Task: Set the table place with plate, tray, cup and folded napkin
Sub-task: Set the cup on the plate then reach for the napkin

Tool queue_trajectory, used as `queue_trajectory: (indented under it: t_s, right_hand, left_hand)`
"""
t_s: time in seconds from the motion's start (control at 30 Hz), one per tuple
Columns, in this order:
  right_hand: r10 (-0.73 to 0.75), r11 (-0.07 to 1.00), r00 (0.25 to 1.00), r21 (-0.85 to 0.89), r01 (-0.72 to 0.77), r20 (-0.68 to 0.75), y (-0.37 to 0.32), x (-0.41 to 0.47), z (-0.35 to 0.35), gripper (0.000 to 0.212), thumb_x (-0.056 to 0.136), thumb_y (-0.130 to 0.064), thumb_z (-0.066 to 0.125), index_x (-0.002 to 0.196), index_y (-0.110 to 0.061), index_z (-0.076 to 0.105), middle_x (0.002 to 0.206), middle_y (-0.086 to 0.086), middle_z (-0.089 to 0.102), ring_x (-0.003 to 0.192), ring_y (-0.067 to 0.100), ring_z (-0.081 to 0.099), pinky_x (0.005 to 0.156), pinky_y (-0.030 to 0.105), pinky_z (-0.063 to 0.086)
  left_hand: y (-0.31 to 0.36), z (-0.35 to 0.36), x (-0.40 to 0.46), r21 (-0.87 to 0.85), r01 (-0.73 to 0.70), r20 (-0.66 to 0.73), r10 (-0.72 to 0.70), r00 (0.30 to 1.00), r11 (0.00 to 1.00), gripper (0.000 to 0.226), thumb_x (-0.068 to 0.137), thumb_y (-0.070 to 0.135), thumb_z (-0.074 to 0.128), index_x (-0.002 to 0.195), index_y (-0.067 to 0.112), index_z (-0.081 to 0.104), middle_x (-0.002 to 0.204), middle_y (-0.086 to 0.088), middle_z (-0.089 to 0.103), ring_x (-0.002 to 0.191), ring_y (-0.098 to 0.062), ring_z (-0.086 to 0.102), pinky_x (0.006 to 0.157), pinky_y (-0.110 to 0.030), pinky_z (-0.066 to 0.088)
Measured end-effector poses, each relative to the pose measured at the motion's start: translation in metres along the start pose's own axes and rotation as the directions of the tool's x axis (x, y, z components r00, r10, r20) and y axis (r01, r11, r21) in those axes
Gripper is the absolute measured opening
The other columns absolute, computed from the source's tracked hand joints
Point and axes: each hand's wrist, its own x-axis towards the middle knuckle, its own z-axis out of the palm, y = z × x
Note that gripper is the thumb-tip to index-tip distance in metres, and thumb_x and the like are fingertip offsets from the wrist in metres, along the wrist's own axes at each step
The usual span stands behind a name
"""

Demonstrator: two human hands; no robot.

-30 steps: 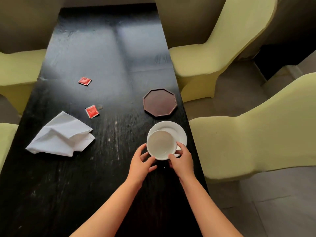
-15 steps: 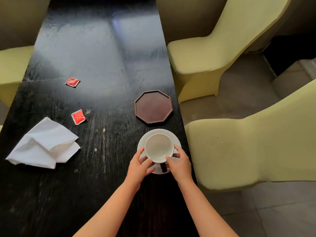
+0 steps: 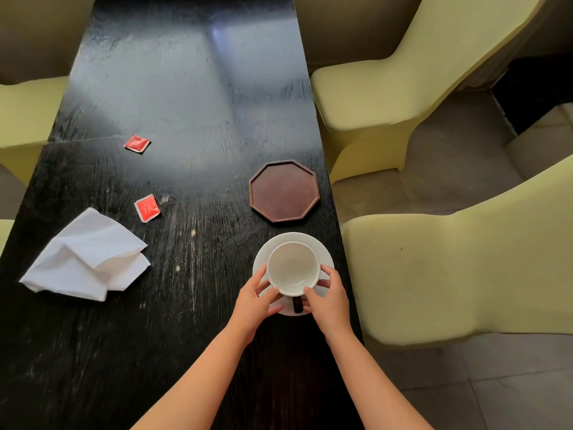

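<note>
Lower centre, our left hand (image 3: 252, 301) and right hand (image 3: 329, 301) have fingers closed round the cup (image 3: 293, 268) on its plate (image 3: 322, 248). We judge both could slide off the near tabletop (image 3: 186, 88) edge. Beyond: tray (image 3: 283, 190), unfolded napkin (image 3: 86, 256), yellow chairs (image 3: 449, 274).

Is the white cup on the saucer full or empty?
Empty. The cup stands upright on the saucer, and its bare white bottom shows, with no liquid inside.
</note>
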Motion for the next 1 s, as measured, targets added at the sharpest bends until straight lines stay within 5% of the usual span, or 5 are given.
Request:
queue_trajectory:
  t_s: [0.4, 0.53, 0.63, 0.73, 1.0]
  right_hand:
    - [-0.027, 0.998, 1.0, -0.056, 0.027, -0.009, 0.002, 0.002, -0.002, 0.053, 0.085, -0.013, 0.064, 0.131, -0.026, 0.041, 0.121, 0.007, 0.053, 0.101, 0.021, 0.059, 0.077, 0.041, 0.059]
    - [-0.058, 0.983, 0.998, -0.175, 0.055, -0.014, 0.001, 0.003, -0.006, 0.055, 0.084, -0.018, 0.064, 0.132, -0.024, 0.039, 0.12, 0.007, 0.051, 0.099, 0.015, 0.052, 0.07, 0.023, 0.048]
    - [-0.11, 0.947, 0.993, -0.309, 0.088, -0.052, -0.005, 0.0, -0.013, 0.052, 0.086, -0.021, 0.059, 0.134, -0.021, 0.038, 0.125, 0.007, 0.045, 0.089, 0.016, 0.052, 0.071, 0.025, 0.041]
    - [-0.23, 0.856, 0.973, -0.48, 0.192, -0.02, -0.02, -0.01, -0.015, 0.043, 0.087, -0.02, 0.053, 0.129, -0.02, 0.043, 0.127, 0.006, 0.043, 0.095, 0.023, 0.057, 0.076, 0.033, 0.047]
    - [-0.456, 0.369, 0.817, -0.76, 0.535, 0.354, -0.076, -0.051, 0.028, 0.034, 0.089, -0.033, 0.047, 0.122, -0.023, 0.053, 0.121, 0.001, 0.054, 0.113, 0.021, 0.047, 0.092, 0.037, 0.036]
  left_hand:
    - [-0.001, 0.004, 0.001, -0.01, 0.001, -0.022, -0.001, 1.0, 1.0, 0.056, 0.085, 0.014, 0.062, 0.128, 0.045, 0.043, 0.125, 0.006, 0.058, 0.116, -0.014, 0.056, 0.079, -0.029, 0.056]
    - [0.002, 0.001, 0.001, 0.115, 0.02, -0.067, -0.012, 0.998, 0.993, 0.068, 0.085, 0.016, 0.061, 0.143, 0.034, 0.029, 0.127, 0.002, 0.053, 0.114, -0.018, 0.057, 0.079, -0.03, 0.054]
    - [0.009, -0.004, -0.003, 0.3, 0.017, -0.17, 0.036, 0.985, 0.954, 0.069, 0.085, 0.021, 0.061, 0.143, 0.031, 0.026, 0.125, 0.0, 0.05, 0.111, -0.019, 0.056, 0.089, -0.037, 0.05]
    - [0.024, -0.014, -0.016, 0.558, -0.054, -0.156, 0.168, 0.973, 0.828, 0.051, 0.086, 0.027, 0.058, 0.134, 0.029, 0.04, 0.122, 0.002, 0.057, 0.094, -0.008, 0.058, 0.072, -0.023, 0.046]
    - [0.065, -0.062, -0.08, 0.96, -0.099, -0.04, 0.48, 0.876, 0.262, 0.033, 0.087, 0.044, 0.05, 0.112, 0.023, 0.053, 0.105, 0.005, 0.063, 0.091, -0.015, 0.062, 0.078, -0.031, 0.048]
